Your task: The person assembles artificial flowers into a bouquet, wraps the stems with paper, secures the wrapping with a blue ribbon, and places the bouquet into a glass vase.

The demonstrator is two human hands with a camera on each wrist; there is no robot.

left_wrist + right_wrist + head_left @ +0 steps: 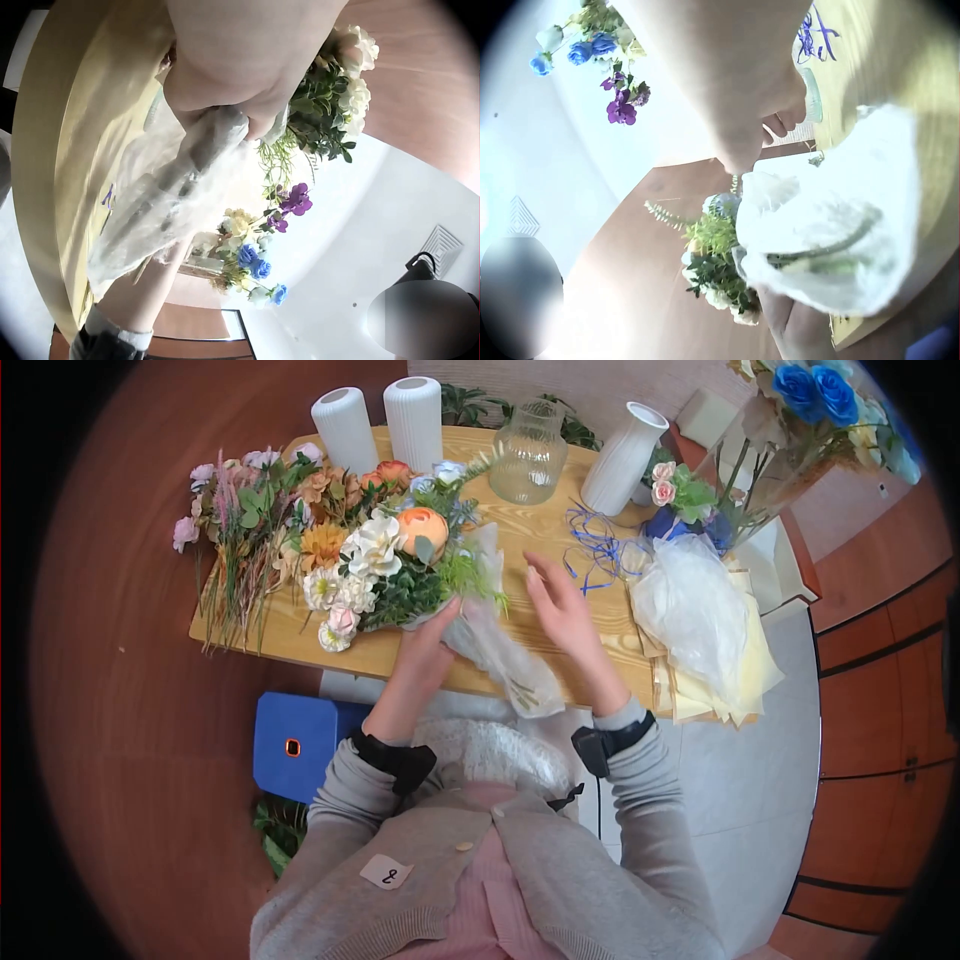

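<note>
A bouquet of artificial flowers [372, 548], with white blooms, a peach one and green leaves, lies tilted over the table's front left. My left hand [428, 645] grips its stems through a translucent white wrap [515, 665]. In the left wrist view, the fingers curl round the gathered wrap [154, 202], whose loose end hangs down past the hand. To the right of the bouquet, my right hand [563, 608] is held up with extended fingers and nothing in it. Stem ends show through the wrap [832, 240] in the right wrist view.
More artificial flowers [250, 510] cover the table's left side. White vases [415, 425] and a clear glass vase [528, 455] stand along the back. Blue ribbon [600, 550] lies right of centre, beside crumpled clear plastic [695, 605] on yellow paper [755, 670]. A blue stool [295, 745] is below.
</note>
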